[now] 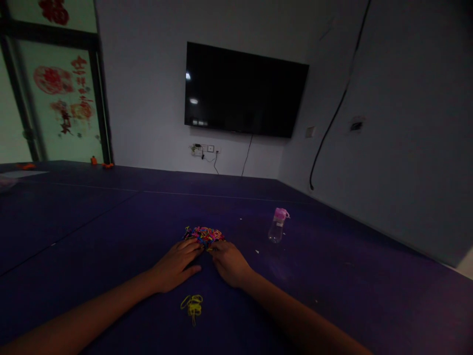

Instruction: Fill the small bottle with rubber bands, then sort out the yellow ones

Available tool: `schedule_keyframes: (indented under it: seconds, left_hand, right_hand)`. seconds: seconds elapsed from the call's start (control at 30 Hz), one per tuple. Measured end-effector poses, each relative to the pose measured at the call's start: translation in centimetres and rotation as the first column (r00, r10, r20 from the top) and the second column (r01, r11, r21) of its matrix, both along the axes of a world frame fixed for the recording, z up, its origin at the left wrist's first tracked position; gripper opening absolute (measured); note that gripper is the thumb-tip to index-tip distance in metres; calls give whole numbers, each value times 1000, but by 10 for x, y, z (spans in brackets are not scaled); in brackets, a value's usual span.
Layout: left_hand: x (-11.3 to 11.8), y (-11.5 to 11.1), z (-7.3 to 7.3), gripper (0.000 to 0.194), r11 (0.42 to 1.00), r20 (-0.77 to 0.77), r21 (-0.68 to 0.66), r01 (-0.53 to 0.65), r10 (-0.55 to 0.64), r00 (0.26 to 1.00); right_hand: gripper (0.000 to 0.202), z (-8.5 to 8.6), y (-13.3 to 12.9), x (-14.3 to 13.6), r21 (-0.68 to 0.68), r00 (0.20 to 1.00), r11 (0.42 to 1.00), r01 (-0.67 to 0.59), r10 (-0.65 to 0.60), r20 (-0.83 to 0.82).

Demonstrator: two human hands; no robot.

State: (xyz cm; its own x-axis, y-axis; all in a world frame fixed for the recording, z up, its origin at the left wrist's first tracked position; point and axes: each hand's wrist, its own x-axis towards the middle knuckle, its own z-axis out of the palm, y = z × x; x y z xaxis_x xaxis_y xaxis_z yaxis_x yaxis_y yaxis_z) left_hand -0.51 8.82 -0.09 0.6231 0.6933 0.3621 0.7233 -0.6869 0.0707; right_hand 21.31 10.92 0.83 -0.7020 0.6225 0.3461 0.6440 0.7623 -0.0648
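— Where are the fingers?

— At the near edge of a pile of multicoloured bands (204, 234) on a purple surface (121, 231). The left hand (176, 267) lies palm down, fingers stretched forward and close together, thumb apart, tips against the pile's near left side. The right hand (229, 263) curls its fingers in at the near right side.

— Is either hand gripping?

— The left rests extended, clamped on nothing visible. The right cannot be told: its fingertips turn down and are lost among the bands, so a pinch is impossible to confirm.

— And farther out?

— A cluster of yellow loops (194, 308) lies between the forearms, apart from the pile. A clear bottle with a pink cap (277, 227) stands off to the right; a dark television (244, 91) hangs on the far wall.

— What is hard to make out?

— Dim light blends single bands together. Both forearms run off the lower edge, and a pale, blurred object (7, 182) is cut off at far left.
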Motion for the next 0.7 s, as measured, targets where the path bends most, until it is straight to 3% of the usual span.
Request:
schedule_keyframes:
  seconds: [0.43, 0.7]
  left_hand:
    - [0, -3, 1, 47, 1000, 42, 18, 15, -15, 999]
    - [1, -4, 2, 49, 1000, 65, 14, 14, -15, 998]
  right_hand:
    - [27, -2, 1, 2, 23, 995, 1000, -11, 13, -95]
    - [25, 1, -2, 3, 7, 998, 1000, -12, 12, -68]
